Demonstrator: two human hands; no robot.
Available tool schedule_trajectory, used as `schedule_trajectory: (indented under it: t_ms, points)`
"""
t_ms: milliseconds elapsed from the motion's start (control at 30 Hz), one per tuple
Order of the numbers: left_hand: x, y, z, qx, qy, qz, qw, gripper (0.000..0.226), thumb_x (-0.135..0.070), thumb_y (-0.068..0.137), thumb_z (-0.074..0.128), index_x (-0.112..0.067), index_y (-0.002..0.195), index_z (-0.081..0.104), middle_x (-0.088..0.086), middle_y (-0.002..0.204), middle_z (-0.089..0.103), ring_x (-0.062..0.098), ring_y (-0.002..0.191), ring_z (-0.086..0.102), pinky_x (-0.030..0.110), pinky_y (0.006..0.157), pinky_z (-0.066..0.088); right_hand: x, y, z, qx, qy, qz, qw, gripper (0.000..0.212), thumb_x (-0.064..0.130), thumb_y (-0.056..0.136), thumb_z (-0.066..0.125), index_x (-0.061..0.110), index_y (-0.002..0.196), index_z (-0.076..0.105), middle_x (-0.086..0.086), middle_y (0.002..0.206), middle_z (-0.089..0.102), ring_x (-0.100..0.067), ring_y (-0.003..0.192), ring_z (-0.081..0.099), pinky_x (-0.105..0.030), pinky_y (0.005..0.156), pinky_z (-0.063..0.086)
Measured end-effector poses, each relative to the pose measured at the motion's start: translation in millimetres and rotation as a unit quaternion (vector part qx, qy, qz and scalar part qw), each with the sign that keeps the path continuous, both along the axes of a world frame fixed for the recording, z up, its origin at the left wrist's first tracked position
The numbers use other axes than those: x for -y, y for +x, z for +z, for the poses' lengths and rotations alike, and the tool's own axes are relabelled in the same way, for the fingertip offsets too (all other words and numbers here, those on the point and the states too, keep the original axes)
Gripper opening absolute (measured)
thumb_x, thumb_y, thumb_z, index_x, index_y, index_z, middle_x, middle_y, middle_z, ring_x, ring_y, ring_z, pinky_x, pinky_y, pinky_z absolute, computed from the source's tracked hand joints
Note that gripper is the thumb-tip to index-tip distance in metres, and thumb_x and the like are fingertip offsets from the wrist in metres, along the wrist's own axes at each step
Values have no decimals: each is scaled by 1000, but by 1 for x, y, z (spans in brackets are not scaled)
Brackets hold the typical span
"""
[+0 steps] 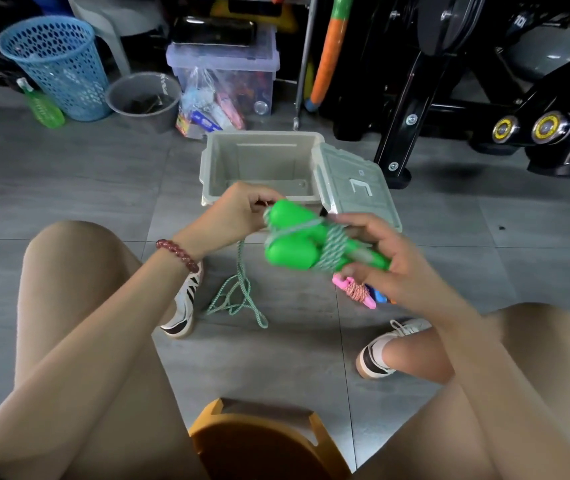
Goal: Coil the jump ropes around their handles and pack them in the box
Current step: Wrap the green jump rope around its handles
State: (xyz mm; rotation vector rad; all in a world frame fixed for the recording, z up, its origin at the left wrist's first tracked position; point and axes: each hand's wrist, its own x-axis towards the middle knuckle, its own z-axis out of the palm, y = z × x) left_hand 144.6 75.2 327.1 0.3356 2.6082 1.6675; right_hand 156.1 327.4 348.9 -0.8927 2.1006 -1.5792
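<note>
Mid-wrap on the green rope (238, 296): right hand (391, 265) grips the paired green handles (297, 244) above the open box (259, 168), left hand (238, 211) pinches the cord, floor slack probably needs winding next.

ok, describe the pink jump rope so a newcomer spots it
Start at the open grey box. Nearer the person, below the right hand, lies the pink jump rope. Its handles are pink, cord wound tight; the green rope in hand trails loose.
</note>
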Motion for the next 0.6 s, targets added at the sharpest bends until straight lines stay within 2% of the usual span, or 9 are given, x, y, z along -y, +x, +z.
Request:
schedule_trajectory:
  t_ms: [33, 100, 200, 267, 300, 367, 433, 500, 600]
  points:
    - [1, 0, -4, 15, -17, -8, 1000, 12, -28, 74, 73, -24, 85, 70, -2, 70, 65, 0, 68, 53, 28, 64, 43, -4, -2, 4, 46, -74, -29, 996, 55, 6, 79, 69, 21, 128, 48, 9, 111, 63, -16, 89, 64, -26, 77, 51]
    - [5, 0, -13, 50, -70, -26, 996, 16, -39, 78, 71, -31, 91, 67, 7, 73, 62, 8, 68, 51, 30, 66, 41, -11, -11, 7, 132, -209, -125, 961, 46, 8, 80, 65, 19, 123, 51, 3, 98, 63, -18, 71, 59, -26, 60, 49]
    - [6, 3, -21, 47, -120, -19, 991, 34, -30, 81, 73, -32, 109, 55, -9, 97, 59, 4, 88, 54, 25, 83, 43, -20, -25, 8, 235, -279, -265, 893, 19, 10, 87, 54, 10, 106, 57, -3, 87, 59, -14, 64, 55, -21, 50, 42]
    - [4, 6, -21, 14, -135, -18, 991, 34, -25, 81, 72, -27, 111, 54, -19, 103, 56, -3, 94, 52, 18, 85, 41, -22, -28, 4, 259, -236, -310, 884, 8, 7, 93, 50, 6, 97, 58, -6, 80, 58, -13, 59, 54, -20, 47, 40]
    - [2, 7, -22, -7, -151, -12, 988, 30, -24, 82, 72, -25, 107, 55, -20, 101, 57, -1, 94, 53, 20, 85, 42, -22, -29, 1, 257, -198, -323, 889, 7, 8, 94, 51, 7, 95, 58, -7, 75, 58, -12, 56, 53, -20, 47, 41]
    - [4, 8, -25, -51, -181, 17, 982, 20, -25, 83, 70, -22, 100, 60, -9, 97, 62, 11, 92, 59, 28, 84, 44, -20, -28, -3, 250, -147, -324, 900, 7, 10, 94, 53, 8, 98, 58, -7, 67, 60, -13, 50, 48, -21, 47, 40]
    - [8, 12, -23, -78, -189, 29, 978, 20, -33, 82, 62, -20, 97, 64, -4, 95, 64, 14, 88, 60, 29, 82, 43, -17, -28, -1, 253, -133, -324, 902, 6, 8, 93, 54, 7, 98, 57, -6, 64, 60, -14, 50, 47, -23, 48, 37]
    - [9, 18, -21, -106, -194, 17, 975, 25, -41, 85, 53, -21, 96, 65, -8, 95, 60, 12, 84, 58, 28, 78, 45, -15, -29, 1, 261, -126, -332, 897, 8, 2, 91, 54, 6, 97, 57, -7, 64, 61, -16, 54, 46, -27, 51, 33]
    - [7, 23, -20, -106, -267, 23, 958, 28, -45, 90, 40, -28, 94, 62, -16, 99, 53, 10, 84, 55, 30, 67, 44, -15, -28, 1, 282, -120, -331, 892, 14, -5, 89, 51, 5, 99, 56, -12, 68, 59, -17, 55, 45, -30, 55, 30]
